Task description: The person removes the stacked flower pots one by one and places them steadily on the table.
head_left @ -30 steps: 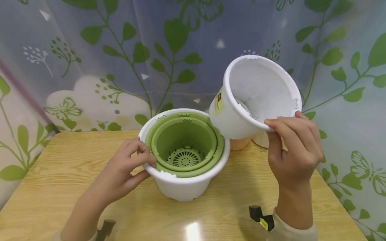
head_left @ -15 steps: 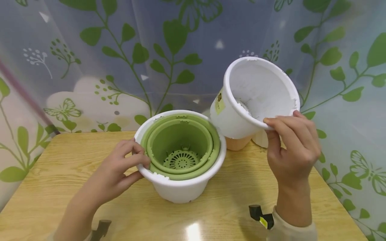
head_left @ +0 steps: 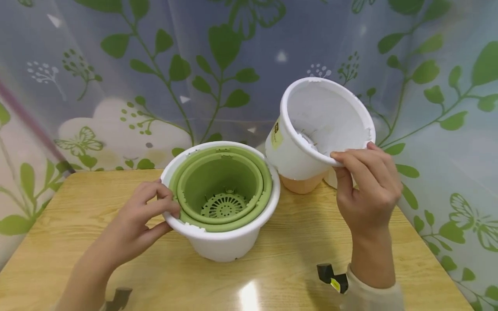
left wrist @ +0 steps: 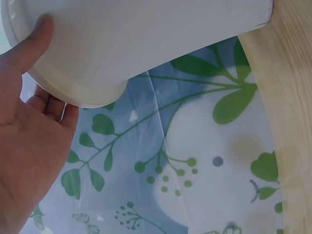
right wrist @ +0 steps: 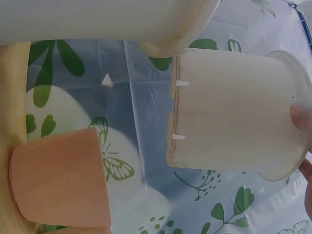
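On the table stands a white plastic flowerpot (head_left: 223, 248), with an outer green pot (head_left: 267, 183) and an inner green pot (head_left: 202, 181) nested in it. A slotted round base shows at the bottom. My left hand (head_left: 142, 211) grips the white rim at its left side; in the left wrist view the thumb lies on the white wall (left wrist: 146, 29). My right hand (head_left: 367, 185) pinches the near rim of a second white flowerpot (head_left: 285, 160), lifted and tilted with its mouth toward me. A yellow label sits on its side. Its inside holds no other pot.
An orange pot (head_left: 301, 185) stands on the table (head_left: 288, 268) beneath the raised pot, with a pale object (head_left: 331, 178) partly hidden behind it. A leaf-patterned curtain (head_left: 218, 99) borders the table's back and sides.
My left hand has shifted the nested pots left along the table. My right hand has moved the raised white pot slightly left and lower, still tilted.
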A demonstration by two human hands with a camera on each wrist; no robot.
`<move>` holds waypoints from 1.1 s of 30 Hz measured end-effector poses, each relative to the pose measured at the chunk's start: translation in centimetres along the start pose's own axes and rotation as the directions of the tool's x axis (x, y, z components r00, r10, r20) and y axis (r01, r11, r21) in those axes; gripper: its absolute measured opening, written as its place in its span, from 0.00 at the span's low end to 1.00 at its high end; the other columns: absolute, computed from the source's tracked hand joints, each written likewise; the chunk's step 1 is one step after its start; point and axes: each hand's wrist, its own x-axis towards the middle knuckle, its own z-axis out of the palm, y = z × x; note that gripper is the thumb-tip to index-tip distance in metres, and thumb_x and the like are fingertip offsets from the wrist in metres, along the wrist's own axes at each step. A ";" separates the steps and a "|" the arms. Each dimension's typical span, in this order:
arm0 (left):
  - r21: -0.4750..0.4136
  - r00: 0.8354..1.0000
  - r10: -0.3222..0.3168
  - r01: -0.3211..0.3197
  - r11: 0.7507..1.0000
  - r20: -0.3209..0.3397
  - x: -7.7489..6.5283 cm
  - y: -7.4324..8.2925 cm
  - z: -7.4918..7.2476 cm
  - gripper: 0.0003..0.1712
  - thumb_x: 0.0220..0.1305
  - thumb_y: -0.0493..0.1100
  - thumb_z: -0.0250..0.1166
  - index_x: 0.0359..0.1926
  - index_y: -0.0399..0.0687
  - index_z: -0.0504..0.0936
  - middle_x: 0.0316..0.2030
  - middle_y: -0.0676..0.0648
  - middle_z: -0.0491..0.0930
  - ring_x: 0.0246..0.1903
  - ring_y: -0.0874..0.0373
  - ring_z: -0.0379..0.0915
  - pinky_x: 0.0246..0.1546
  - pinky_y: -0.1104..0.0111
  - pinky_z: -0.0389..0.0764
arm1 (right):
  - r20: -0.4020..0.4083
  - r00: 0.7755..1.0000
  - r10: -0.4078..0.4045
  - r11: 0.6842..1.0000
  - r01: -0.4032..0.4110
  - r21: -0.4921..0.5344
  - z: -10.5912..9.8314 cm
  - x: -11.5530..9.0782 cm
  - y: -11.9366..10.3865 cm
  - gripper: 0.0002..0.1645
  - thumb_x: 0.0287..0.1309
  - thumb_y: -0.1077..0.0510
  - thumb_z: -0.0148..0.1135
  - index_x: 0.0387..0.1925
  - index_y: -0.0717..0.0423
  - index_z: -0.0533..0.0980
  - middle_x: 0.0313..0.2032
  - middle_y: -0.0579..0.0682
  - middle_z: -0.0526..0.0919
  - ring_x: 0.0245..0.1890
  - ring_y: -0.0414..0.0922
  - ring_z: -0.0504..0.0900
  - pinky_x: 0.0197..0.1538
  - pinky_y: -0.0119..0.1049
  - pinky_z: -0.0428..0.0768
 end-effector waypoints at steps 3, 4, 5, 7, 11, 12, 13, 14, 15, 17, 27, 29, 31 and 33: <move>0.001 1.000 -0.004 0.004 1.000 -0.007 -0.3 -0.2 -0.2 0.16 0.69 0.60 0.59 0.34 0.55 0.82 0.38 0.52 0.73 0.45 0.54 0.65 0.55 0.69 0.63 | 0.023 1.000 -0.006 1.000 0.006 0.005 0.1 -0.1 0.1 0.03 0.50 0.68 0.74 0.25 0.62 0.85 0.25 0.58 0.83 0.27 0.60 0.78 0.55 0.47 0.80; 0.002 1.000 -0.006 0.006 1.000 -0.008 -0.4 -0.2 -0.3 0.17 0.69 0.60 0.59 0.34 0.55 0.82 0.38 0.52 0.73 0.46 0.54 0.65 0.55 0.69 0.63 | 0.027 1.000 -0.006 1.000 0.006 0.008 0.1 -0.2 0.0 0.03 0.49 0.68 0.74 0.25 0.63 0.85 0.25 0.58 0.83 0.27 0.60 0.78 0.55 0.47 0.80; 0.001 1.000 -0.006 0.006 1.000 -0.010 -0.5 -0.2 -0.4 0.17 0.69 0.60 0.59 0.34 0.55 0.82 0.38 0.52 0.73 0.46 0.54 0.65 0.55 0.69 0.63 | 0.029 1.000 -0.006 1.000 0.006 0.012 0.2 -0.2 0.0 0.03 0.49 0.69 0.74 0.25 0.62 0.85 0.24 0.58 0.83 0.27 0.60 0.78 0.55 0.47 0.80; -0.007 1.000 -0.012 0.011 1.000 -0.010 -0.6 -0.3 -0.7 0.16 0.69 0.59 0.59 0.34 0.54 0.82 0.38 0.52 0.73 0.46 0.54 0.64 0.56 0.70 0.62 | 0.031 0.999 -0.008 1.000 0.008 0.019 0.3 -0.2 0.0 0.03 0.48 0.69 0.74 0.25 0.62 0.85 0.24 0.58 0.83 0.27 0.60 0.78 0.55 0.47 0.80; -0.020 1.000 -0.023 0.022 1.000 -0.008 -1.0 -0.3 -1.2 0.16 0.69 0.59 0.60 0.35 0.53 0.82 0.39 0.52 0.73 0.48 0.55 0.64 0.58 0.71 0.62 | 0.040 0.999 -0.013 1.000 0.012 0.026 0.6 -0.3 -0.1 0.04 0.47 0.70 0.74 0.25 0.62 0.85 0.24 0.58 0.83 0.27 0.59 0.78 0.54 0.47 0.80; -0.021 1.000 -0.023 0.023 1.000 -0.007 -1.1 -0.4 -1.4 0.16 0.69 0.59 0.60 0.35 0.53 0.82 0.39 0.52 0.73 0.48 0.55 0.64 0.58 0.71 0.62 | 0.043 0.999 -0.015 1.000 0.014 0.027 0.6 -0.3 -0.1 0.04 0.47 0.70 0.74 0.25 0.62 0.85 0.24 0.57 0.83 0.27 0.59 0.78 0.54 0.47 0.80; -0.023 1.000 -0.022 0.022 0.999 -0.008 -1.1 -0.4 -1.5 0.17 0.69 0.58 0.60 0.35 0.52 0.82 0.39 0.51 0.73 0.48 0.56 0.64 0.58 0.71 0.62 | 0.047 0.999 -0.017 0.999 0.015 0.029 0.7 -0.4 -0.1 0.03 0.48 0.70 0.74 0.25 0.62 0.85 0.24 0.57 0.83 0.27 0.58 0.78 0.54 0.47 0.80; -0.025 1.000 -0.022 0.022 0.999 -0.008 -1.2 -0.5 -1.6 0.17 0.69 0.58 0.60 0.35 0.52 0.83 0.39 0.51 0.73 0.48 0.56 0.64 0.59 0.71 0.62 | 0.050 0.999 -0.019 0.999 0.018 0.032 0.7 -0.4 -0.1 0.03 0.48 0.69 0.74 0.25 0.62 0.85 0.24 0.57 0.83 0.26 0.58 0.77 0.54 0.47 0.80; -0.028 1.000 -0.020 0.019 0.999 -0.009 -1.2 -0.5 -1.7 0.17 0.69 0.58 0.60 0.34 0.52 0.82 0.39 0.51 0.73 0.48 0.56 0.64 0.59 0.71 0.62 | 0.054 0.998 -0.021 0.999 0.019 0.035 0.8 -0.4 -0.1 0.03 0.49 0.68 0.74 0.25 0.62 0.85 0.24 0.57 0.83 0.26 0.58 0.77 0.54 0.47 0.80; -0.034 1.000 -0.017 0.016 0.999 -0.011 -1.2 -0.7 -1.8 0.17 0.69 0.58 0.60 0.34 0.51 0.82 0.39 0.50 0.73 0.48 0.56 0.64 0.58 0.71 0.62 | 0.062 0.998 -0.027 0.999 0.024 0.040 0.8 -0.5 -0.1 0.05 0.53 0.64 0.73 0.25 0.62 0.85 0.24 0.57 0.83 0.26 0.58 0.77 0.54 0.47 0.80; -0.021 0.999 -0.042 0.041 0.999 -0.035 -1.7 -1.3 -2.7 0.20 0.68 0.60 0.60 0.32 0.49 0.82 0.39 0.47 0.74 0.50 0.57 0.65 0.63 0.71 0.62 | 0.128 0.990 -0.051 0.997 0.044 0.061 1.5 -1.4 0.0 0.07 0.57 0.61 0.72 0.26 0.62 0.86 0.25 0.56 0.85 0.28 0.58 0.80 0.53 0.49 0.80; -0.023 0.999 -0.042 0.042 0.999 -0.034 -1.8 -1.6 -2.9 0.20 0.68 0.60 0.61 0.33 0.49 0.82 0.39 0.48 0.75 0.50 0.56 0.65 0.64 0.70 0.61 | 0.140 0.989 -0.057 0.997 0.049 0.061 1.6 -1.7 0.1 0.08 0.57 0.61 0.72 0.27 0.62 0.86 0.26 0.56 0.85 0.28 0.58 0.80 0.52 0.50 0.80; -0.024 0.998 -0.048 0.047 0.999 -0.029 -2.0 -1.8 -3.1 0.19 0.68 0.60 0.61 0.33 0.50 0.82 0.39 0.48 0.74 0.50 0.56 0.65 0.64 0.71 0.61 | 0.153 0.986 -0.062 0.996 0.053 0.065 1.7 -2.0 0.2 0.07 0.57 0.61 0.72 0.27 0.62 0.86 0.26 0.55 0.85 0.28 0.58 0.80 0.51 0.50 0.80; -0.026 0.998 -0.057 0.056 0.998 -0.019 -2.3 -2.1 -3.4 0.19 0.67 0.59 0.61 0.33 0.50 0.82 0.40 0.48 0.74 0.50 0.57 0.65 0.62 0.72 0.62 | 0.166 0.984 -0.068 0.996 0.058 0.067 1.8 -2.2 0.3 0.08 0.57 0.61 0.71 0.27 0.62 0.86 0.26 0.55 0.86 0.28 0.57 0.81 0.50 0.51 0.80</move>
